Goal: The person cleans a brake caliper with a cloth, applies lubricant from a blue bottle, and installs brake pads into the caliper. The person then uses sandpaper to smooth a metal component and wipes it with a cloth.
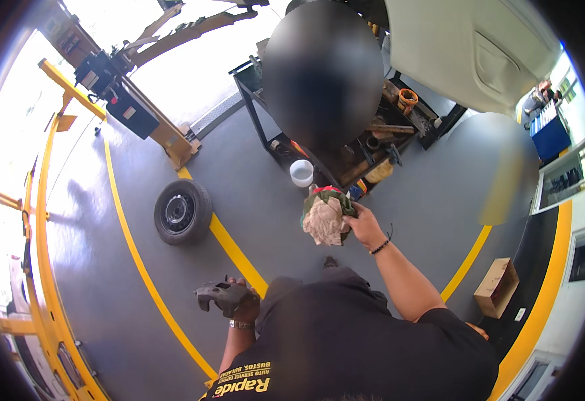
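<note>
While both arms reach forward, the scene reads:
Left hand (246, 306): grip closed on a grey brake caliper (220, 295), at 7 o'clock.
Right hand (365, 226): grip closed on a bundle of rags (326, 217), near centre.
Wheel (182, 211): lying on grey floor (259, 194), 9 o'clock of the rags.
White cup (301, 172): 12 o'clock of the rags.

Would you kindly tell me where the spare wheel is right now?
The wheel lies flat on the grey floor left of centre, beside the yellow stripe, beyond the left hand.
</note>
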A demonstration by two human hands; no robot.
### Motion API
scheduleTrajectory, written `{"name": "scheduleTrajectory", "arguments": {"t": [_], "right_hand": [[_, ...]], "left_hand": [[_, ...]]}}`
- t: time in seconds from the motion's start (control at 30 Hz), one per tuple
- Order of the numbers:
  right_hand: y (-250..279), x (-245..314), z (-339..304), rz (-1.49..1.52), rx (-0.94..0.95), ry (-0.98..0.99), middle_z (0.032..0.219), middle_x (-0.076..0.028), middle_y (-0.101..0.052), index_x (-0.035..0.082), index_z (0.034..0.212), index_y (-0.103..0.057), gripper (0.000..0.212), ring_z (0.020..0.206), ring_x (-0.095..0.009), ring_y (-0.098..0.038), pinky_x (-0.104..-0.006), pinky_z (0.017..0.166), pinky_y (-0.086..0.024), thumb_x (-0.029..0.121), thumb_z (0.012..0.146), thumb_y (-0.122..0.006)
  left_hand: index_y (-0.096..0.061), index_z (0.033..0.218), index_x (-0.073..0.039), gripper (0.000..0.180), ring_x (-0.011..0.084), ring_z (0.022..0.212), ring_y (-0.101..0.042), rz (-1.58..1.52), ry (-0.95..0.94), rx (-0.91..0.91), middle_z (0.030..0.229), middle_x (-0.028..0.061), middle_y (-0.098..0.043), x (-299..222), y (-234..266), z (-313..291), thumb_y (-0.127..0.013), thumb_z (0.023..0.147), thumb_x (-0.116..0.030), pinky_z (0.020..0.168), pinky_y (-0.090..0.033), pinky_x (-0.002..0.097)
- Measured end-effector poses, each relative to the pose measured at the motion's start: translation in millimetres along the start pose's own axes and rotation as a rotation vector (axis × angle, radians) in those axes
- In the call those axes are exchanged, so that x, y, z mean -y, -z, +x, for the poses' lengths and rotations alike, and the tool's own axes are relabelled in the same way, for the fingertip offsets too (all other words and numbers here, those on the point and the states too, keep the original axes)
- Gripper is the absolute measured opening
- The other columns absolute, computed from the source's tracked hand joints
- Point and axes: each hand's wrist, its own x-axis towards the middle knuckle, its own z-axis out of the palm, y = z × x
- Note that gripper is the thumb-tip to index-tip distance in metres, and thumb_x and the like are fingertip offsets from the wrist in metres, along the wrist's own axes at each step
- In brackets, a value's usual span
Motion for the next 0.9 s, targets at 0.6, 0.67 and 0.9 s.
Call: {"name": "scheduleTrajectory", "arguments": {"t": [0.6,0.67,0.9], "right_hand": [[-231,192,558,-0.578,-0.255,0.633,0.131,-0.018,-0.068,0.009,0.135,-0.064,0.048,0.124,-0.033,-0.065,-0.037,0.103,-0.05,-0.005,0.091,-0.054],[-241,206,611,-0.574,-0.266,0.61,0.13,-0.019,-0.068,0.009,0.134,-0.065,0.047,0.122,-0.033,-0.066,-0.0362,0.103,-0.05,-0.005,0.091,-0.053],[-251,202,739,-1.624,-0.556,0.486,0.121,-0.011,-0.063,0.011,0.123,-0.067,0.03,0.115,-0.035,-0.06,-0.0504,0.095,-0.049,0.025,0.098,-0.059]], "left_hand": [[-0.052,0.121,-0.015,0.043,0.0367,0.099,-0.065,0.097,-0.129,-0.05,0.113,0.0094,-0.06,-300,54,399,-0.055,0.101,-0.053,0.086,-0.057,0.0491],[-0.052,0.122,-0.016,0.042,0.0368,0.102,-0.063,0.046,-0.063,-0.002,0.117,0.0088,-0.058,-329,46,470,-0.054,0.102,-0.053,0.085,-0.056,0.0492],[-0.055,0.124,-0.016,0.046,0.024,0.108,-0.059,0.095,0.09,0.025,0.114,0.0033,-0.06,-376,34,684,-0.056,0.097,-0.053,0.093,-0.05,0.0477]]}}
